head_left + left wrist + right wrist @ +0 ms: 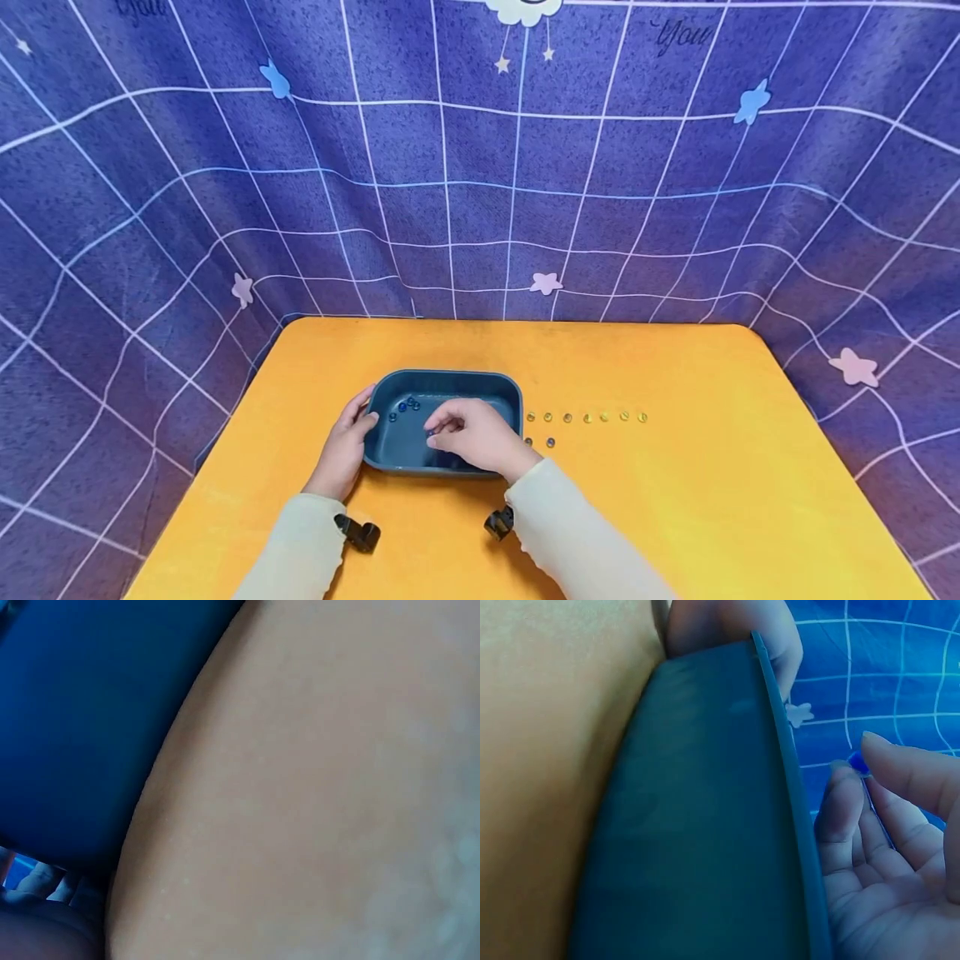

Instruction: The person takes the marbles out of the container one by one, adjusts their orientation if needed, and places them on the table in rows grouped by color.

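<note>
A dark blue-green rectangular tub (397,450) stands on the yellow table. At its left end my left hand (341,450) grips the wall, thumb over the rim and fingers along the outside. My right hand (480,433) is over the tub and pinches a small blue marble (859,762) between thumb and fingertips. Several dark marbles (402,407) lie on the tub's floor toward the back left. In the left wrist view, the tub's wall (82,727) fills the upper left; in the right wrist view, its side (697,810) stands beside the right hand.
Right of the tub, several marbles (587,418) form a row on the yellow table (712,500). In front of that row, another marble (551,442) lies with one more close to the tub's wall. A purple gridded curtain (480,208) hangs behind and at both sides.
</note>
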`<state>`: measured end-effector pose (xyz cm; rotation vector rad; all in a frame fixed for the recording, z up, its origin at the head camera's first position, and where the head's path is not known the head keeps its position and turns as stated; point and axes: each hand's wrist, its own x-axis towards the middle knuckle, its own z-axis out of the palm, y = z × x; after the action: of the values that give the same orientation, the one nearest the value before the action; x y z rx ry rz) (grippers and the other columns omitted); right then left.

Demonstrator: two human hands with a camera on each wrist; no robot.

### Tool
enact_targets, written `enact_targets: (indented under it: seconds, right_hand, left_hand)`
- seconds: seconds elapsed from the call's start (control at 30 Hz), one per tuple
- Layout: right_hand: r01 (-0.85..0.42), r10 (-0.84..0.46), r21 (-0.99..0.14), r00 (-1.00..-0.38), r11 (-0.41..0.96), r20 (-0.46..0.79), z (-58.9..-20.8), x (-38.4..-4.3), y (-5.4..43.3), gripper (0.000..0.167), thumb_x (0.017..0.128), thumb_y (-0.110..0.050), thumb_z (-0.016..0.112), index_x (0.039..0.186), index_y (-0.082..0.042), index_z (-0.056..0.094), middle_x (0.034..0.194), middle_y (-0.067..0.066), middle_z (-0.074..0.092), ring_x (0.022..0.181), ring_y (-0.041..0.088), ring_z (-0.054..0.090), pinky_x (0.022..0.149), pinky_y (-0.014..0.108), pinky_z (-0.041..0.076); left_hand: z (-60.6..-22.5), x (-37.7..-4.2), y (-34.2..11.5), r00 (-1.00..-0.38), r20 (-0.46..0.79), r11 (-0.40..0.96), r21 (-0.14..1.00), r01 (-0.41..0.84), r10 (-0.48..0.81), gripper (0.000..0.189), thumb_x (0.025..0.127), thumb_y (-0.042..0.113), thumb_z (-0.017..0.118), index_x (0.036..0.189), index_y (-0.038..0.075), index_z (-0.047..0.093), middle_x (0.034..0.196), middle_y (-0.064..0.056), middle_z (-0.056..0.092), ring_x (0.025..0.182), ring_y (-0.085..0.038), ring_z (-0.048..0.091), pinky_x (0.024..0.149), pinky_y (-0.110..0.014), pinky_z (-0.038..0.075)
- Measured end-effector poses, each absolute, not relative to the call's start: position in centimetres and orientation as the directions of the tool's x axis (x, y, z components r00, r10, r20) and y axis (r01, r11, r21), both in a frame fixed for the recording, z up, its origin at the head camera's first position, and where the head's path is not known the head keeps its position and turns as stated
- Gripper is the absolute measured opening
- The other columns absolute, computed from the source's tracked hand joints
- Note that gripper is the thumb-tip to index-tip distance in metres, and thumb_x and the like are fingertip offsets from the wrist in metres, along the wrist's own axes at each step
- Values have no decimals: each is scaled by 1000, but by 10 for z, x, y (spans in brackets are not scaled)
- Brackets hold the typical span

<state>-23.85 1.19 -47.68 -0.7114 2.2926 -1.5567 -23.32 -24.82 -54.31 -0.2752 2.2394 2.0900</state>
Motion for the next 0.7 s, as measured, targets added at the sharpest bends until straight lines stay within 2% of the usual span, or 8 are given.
enact_targets:
  seconds: [0.33,0.43,0.7]
  right_hand:
    - [-257,-514,-932,-852,256,94,-480,-221,24,9,96,-21,75,104,-18,77,90,-7,69,79,13,62,71,28,55]
    - [-265,-508,-927,-856,265,99,-482,-216,29,7,97,-22,74,104,-21,77,91,-8,69,79,13,62,72,28,55]
    - [-277,-498,-925,-859,259,118,-485,-208,48,10,96,-19,75,105,-16,77,95,-8,69,85,14,64,76,30,55]
  left_hand:
    - [-543,-233,-247,-985,-150,51,987,-155,-82,51,112,21,43,162,25,34,167,-1,27,154,-21,20,124,-46,16]
    - [-545,-233,-246,-986,-146,42,988,-150,-83,51,112,20,43,162,25,34,167,-1,27,154,-20,20,124,-45,16]
    - [-543,-233,-247,-985,-153,45,987,-157,-78,51,112,22,43,162,26,33,168,-1,25,155,-20,18,124,-46,15]
